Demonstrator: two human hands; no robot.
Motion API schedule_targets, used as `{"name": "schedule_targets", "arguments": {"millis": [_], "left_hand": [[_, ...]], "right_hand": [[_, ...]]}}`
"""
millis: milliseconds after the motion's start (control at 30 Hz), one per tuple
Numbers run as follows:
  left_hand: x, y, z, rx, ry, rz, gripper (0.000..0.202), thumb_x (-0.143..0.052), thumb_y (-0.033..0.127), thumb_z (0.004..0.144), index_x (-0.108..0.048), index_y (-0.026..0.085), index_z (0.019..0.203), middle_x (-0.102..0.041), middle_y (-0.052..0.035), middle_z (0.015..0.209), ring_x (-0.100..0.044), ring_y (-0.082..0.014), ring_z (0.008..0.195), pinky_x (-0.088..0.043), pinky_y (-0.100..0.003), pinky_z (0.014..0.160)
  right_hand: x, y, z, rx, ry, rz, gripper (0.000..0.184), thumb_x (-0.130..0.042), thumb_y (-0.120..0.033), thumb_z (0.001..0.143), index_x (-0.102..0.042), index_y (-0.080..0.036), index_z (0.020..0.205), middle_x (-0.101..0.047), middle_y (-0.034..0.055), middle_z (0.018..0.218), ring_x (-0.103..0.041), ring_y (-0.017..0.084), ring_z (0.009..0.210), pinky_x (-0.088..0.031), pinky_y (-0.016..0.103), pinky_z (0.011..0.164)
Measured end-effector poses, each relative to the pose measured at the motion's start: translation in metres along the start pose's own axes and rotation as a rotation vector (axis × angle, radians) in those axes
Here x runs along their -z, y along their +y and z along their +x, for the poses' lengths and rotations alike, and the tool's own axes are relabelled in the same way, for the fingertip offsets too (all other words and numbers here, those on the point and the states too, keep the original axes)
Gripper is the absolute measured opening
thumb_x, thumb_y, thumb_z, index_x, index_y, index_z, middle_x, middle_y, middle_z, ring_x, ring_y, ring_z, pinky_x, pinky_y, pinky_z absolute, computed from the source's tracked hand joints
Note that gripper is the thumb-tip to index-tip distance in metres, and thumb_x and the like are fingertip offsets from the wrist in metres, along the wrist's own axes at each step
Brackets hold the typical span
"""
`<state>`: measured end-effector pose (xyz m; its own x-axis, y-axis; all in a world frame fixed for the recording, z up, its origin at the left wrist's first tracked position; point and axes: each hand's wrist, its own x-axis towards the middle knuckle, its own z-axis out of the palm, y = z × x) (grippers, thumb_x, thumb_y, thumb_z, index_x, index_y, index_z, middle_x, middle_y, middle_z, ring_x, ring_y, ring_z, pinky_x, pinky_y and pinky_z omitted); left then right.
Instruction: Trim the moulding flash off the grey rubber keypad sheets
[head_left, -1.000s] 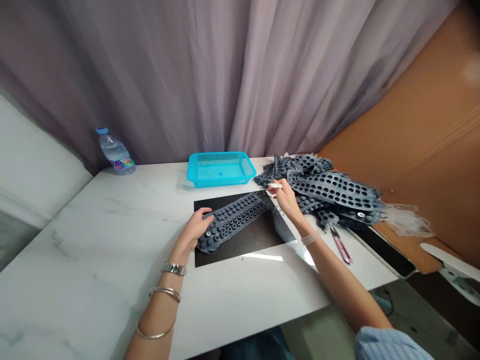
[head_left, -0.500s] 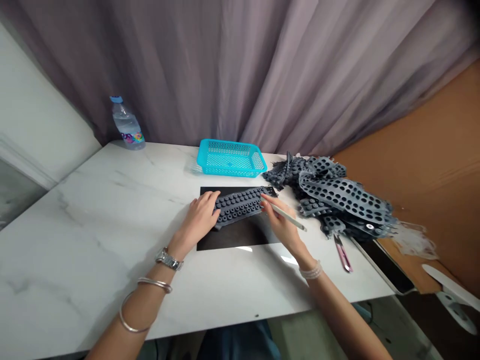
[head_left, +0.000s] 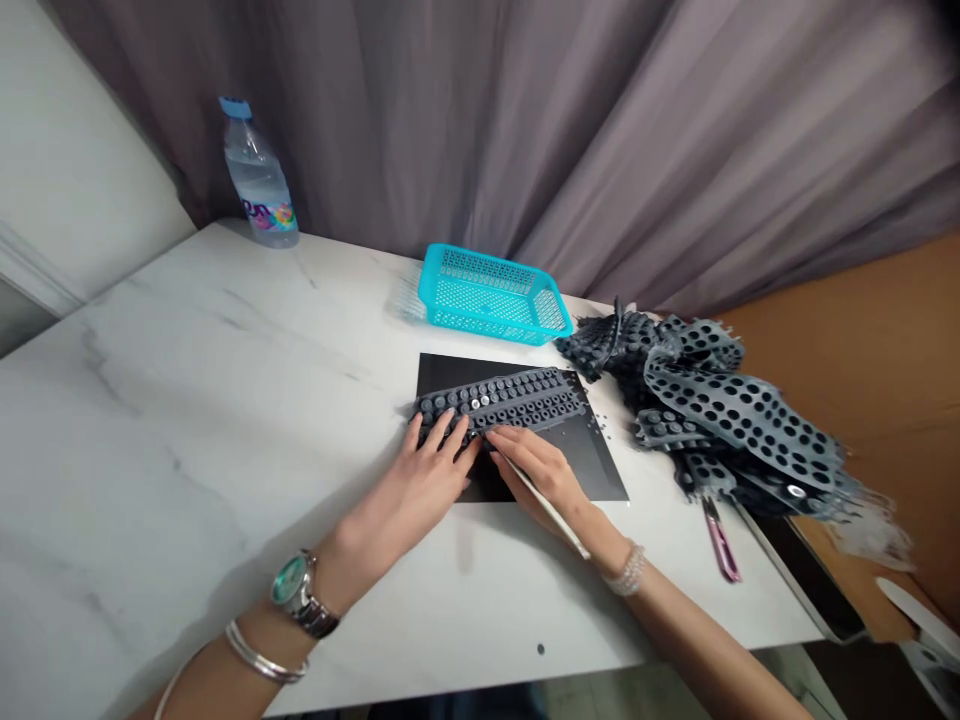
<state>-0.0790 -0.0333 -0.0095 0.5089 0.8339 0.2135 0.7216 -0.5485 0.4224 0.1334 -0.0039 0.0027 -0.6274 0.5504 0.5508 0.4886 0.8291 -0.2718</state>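
Note:
A dark grey rubber sheet (head_left: 517,393) with rows of round studs lies slightly tilted across a black mat (head_left: 570,470). Two of its studs near the middle look whitish. My left hand (head_left: 424,480) rests with fingers spread on the sheet's front left part, pressing it down. Closed around a slim white pen-like tool (head_left: 551,512), my right hand (head_left: 541,470) is at the sheet's front edge, close to the left fingertips. The tool's working tip is hidden by the fingers. Small dark bits (head_left: 598,425) are scattered by the sheet's right end.
Behind the mat stands a turquoise basket (head_left: 495,325). A heap of perforated grey rubber sheets (head_left: 742,405) lies on the right, with pink thread snips (head_left: 721,545) in front. A water bottle (head_left: 262,185) stands at the back left. One dark dot (head_left: 541,649) lies near the table's front edge.
My right hand has moved from the sheet's right part to its front edge near the middle, bringing the tool along. My left fingers have spread along the front edge. The view has shifted.

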Motion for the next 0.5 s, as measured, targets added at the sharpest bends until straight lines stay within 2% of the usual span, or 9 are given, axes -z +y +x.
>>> {"name": "schedule_targets", "arguments": {"millis": [167,333,500], "left_hand": [[0.002,-0.004,-0.004,0.012,0.13,-0.272,0.039,-0.049,0.022,0.091,-0.058,0.025,0.129,-0.046,-0.0132,0.149,-0.036,-0.0379,0.14,-0.008,-0.065,0.116],[0.009,-0.001,-0.007,0.041,0.114,-0.369,0.039,-0.054,0.022,0.088,-0.06,0.024,0.127,-0.043,-0.0118,0.151,-0.033,-0.0358,0.142,-0.009,-0.059,0.118],[0.013,0.004,-0.007,0.092,0.131,-0.435,0.038,-0.057,0.021,0.087,-0.063,0.025,0.123,-0.046,-0.0095,0.149,-0.034,-0.0347,0.142,-0.007,-0.057,0.119]], "right_hand": [[-0.003,0.003,0.003,0.076,-0.109,-0.042,0.043,-0.05,-0.012,0.095,-0.048,-0.021,0.137,-0.069,0.0132,0.119,-0.065,0.024,0.113,-0.058,0.041,0.09],[-0.004,0.009,0.005,0.148,-0.184,-0.062,0.044,-0.051,-0.012,0.095,-0.045,-0.018,0.139,-0.067,0.0155,0.123,-0.061,0.026,0.119,-0.056,0.044,0.092],[-0.004,0.009,0.004,0.171,-0.211,-0.112,0.042,-0.048,-0.011,0.096,-0.045,-0.015,0.138,-0.066,0.0173,0.124,-0.06,0.027,0.12,-0.056,0.045,0.092]]}}
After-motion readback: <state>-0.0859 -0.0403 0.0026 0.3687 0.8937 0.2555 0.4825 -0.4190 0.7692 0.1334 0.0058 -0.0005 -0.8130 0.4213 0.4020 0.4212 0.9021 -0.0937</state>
